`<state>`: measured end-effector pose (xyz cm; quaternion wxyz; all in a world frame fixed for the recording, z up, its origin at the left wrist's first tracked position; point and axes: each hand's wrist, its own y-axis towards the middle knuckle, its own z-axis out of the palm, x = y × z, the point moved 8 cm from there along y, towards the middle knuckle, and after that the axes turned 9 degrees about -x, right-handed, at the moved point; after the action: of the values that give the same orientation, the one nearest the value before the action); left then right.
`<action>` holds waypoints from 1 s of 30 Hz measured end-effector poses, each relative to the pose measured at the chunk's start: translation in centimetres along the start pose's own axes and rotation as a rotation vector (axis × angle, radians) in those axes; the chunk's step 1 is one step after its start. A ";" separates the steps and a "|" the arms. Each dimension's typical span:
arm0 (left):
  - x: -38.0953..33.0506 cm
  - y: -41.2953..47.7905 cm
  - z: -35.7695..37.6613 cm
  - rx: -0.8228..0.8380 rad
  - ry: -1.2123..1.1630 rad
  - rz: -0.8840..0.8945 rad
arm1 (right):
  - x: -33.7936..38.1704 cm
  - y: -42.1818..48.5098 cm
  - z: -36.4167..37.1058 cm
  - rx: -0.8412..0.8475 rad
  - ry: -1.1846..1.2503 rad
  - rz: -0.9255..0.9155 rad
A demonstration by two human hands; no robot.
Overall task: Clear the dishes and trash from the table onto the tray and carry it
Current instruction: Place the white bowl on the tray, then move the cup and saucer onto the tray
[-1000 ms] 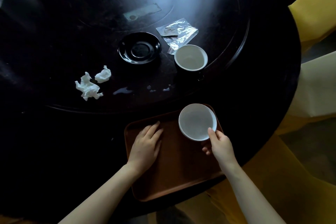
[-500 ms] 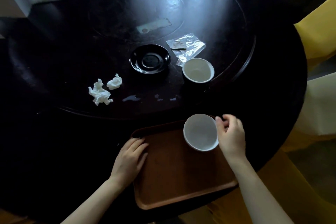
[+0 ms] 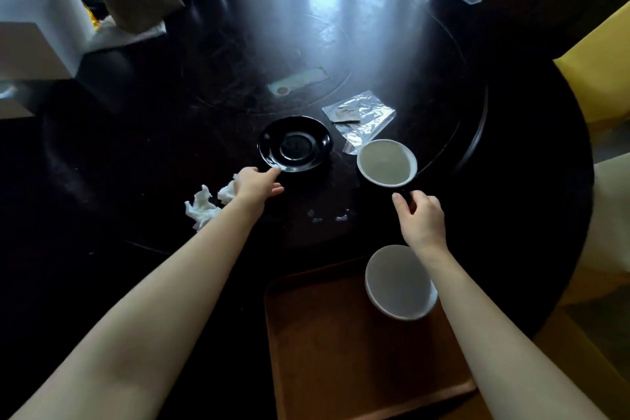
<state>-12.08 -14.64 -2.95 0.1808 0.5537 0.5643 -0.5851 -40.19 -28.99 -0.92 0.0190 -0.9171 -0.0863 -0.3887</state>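
The brown tray [image 3: 341,351] is sitting at the near edge of the round dark table [image 3: 136,153], at roughly 5 o'clock from the table's centre. One white bowl [image 3: 399,283] is resting inside the tray at its far right corner, at 1 o'clock within the tray.

The black saucer [image 3: 295,143] is lying on the table's inner disc, near its centre. The left hand [image 3: 255,185] is reaching to the saucer's 7 o'clock edge; its fingers are slightly spread and extended, with the uppermost fingertip touching or just short of the rim, which of the two cannot be determined. Nothing is being gripped.

A second bowl [image 3: 387,162], white inside, is standing at 3 o'clock from the saucer, apart from it. The right hand [image 3: 421,220] is hovering at the bowl's 6 o'clock side, fingers loosely curled and parted, holding nothing; contact with the bowl's dark outer wall cannot be confirmed.

Two crumpled white tissues [image 3: 204,206] are lying at 8 o'clock from the saucer, partly hidden by the left wrist. A clear plastic wrapper [image 3: 361,114] is lying at 2 o'clock from the saucer, its near corner just beside the second bowl's far rim. Small wet spots [image 3: 327,216] are showing on the table between the two hands.
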 end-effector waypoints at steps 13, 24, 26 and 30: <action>-0.5 4.0 1.6 -0.045 -0.068 -0.058 | 0.3 1.0 0.8 0.011 0.051 -0.003; 7.3 -8.5 -9.6 -0.009 -0.095 0.001 | 5.0 -4.3 -2.9 0.121 0.122 -0.384; 10.2 -11.4 -11.0 -0.024 -0.073 -0.032 | 5.2 -7.0 -2.9 0.173 0.124 -0.432; 15.4 -15.6 -11.5 -0.067 -0.033 -0.068 | 3.9 -13.1 -1.7 0.269 0.178 -0.422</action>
<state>-24.95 6.20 -6.01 0.1886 0.5180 0.5990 -0.5808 -41.02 -15.70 2.67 0.0670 -0.8303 -0.3245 -0.4480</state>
